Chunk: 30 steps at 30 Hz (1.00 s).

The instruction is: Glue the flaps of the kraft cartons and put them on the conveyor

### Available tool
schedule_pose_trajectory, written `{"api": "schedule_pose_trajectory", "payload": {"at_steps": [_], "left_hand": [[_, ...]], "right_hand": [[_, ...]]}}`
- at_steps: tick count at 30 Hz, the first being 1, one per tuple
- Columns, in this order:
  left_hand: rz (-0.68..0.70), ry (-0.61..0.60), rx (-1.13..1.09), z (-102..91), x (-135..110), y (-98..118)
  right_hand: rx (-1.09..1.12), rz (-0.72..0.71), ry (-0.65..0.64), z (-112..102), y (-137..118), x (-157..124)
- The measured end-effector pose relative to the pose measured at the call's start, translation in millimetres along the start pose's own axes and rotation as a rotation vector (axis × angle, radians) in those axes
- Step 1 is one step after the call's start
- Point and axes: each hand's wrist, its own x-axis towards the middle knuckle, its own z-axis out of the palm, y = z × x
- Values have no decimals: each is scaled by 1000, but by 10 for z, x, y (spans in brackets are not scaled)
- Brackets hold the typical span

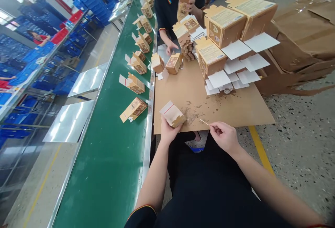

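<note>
My left hand is closed around a small cardboard box at the near edge of the cardboard-covered table. A pale flap with a red line stands out from the box's far side. Between the thumb and fingers of my right hand is a thin pale stick, its tip pointing left towards the box but apart from it. Small brown paper scraps lie scattered on the table just beyond both hands.
On my left runs a green conveyor belt carrying a row of cartons. Stacked boxes with white flaps stand at the table's right. Across the table a co-worker holds a brown box. Crumpled brown cardboard lies farther right.
</note>
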Motion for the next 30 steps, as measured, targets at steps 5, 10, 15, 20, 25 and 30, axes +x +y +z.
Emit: {"api": "schedule_pose_trajectory", "payload": {"at_steps": [5, 10, 15, 20, 25, 30], "left_hand": [[-27, 396, 12, -919, -117, -124], [-65, 727, 193, -1891, -335, -291], [-199, 794, 348, -2008, -527, -275], [239, 1039, 613, -1751, -531, 23], [556, 534, 210, -693, 231, 683], [640, -88, 176, 833, 1303, 1245]], "right_hand": [[-2, 10, 52, -112, 61, 12], [20, 21, 77, -122, 68, 99], [51, 41, 71, -114, 48, 171], [32, 58, 140, -318, 146, 85], [6, 88, 172, -444, 183, 10], [-5, 87, 220, -438, 103, 0]]}}
